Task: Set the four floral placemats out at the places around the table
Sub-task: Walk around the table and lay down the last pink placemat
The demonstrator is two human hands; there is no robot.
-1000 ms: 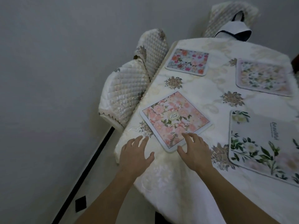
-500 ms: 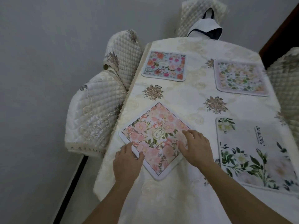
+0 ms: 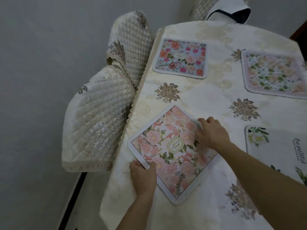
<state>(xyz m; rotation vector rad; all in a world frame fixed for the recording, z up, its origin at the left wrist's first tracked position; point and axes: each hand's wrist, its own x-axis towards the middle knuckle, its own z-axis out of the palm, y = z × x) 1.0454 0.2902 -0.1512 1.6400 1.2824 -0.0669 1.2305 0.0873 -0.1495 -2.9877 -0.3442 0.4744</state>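
A pink floral placemat [image 3: 167, 146] lies turned like a diamond at the near left of the table [image 3: 204, 100], which is covered in a cream cloth. My left hand [image 3: 143, 175] pinches its lower left edge, thumb on top. My right hand [image 3: 211, 133] rests fingers-down on its right edge. A blue-ground rose placemat [image 3: 181, 58] lies flat at the far left. A pale peach placemat [image 3: 274, 75] lies at the far right. A white placemat with green leaves [image 3: 279, 150] lies at the near right, partly cut off by the frame.
Two chairs in quilted cream covers, one near [image 3: 94, 123] and one farther [image 3: 131, 47], stand against the table's left side. A white and dark bag [image 3: 227, 13] sits at the far end. A grey wall runs along the left.
The pink placemat has rotated and slid nearer the table's left edge. My left hand went from the bare cloth onto the mat's edge; my right hand shifted to its right edge.
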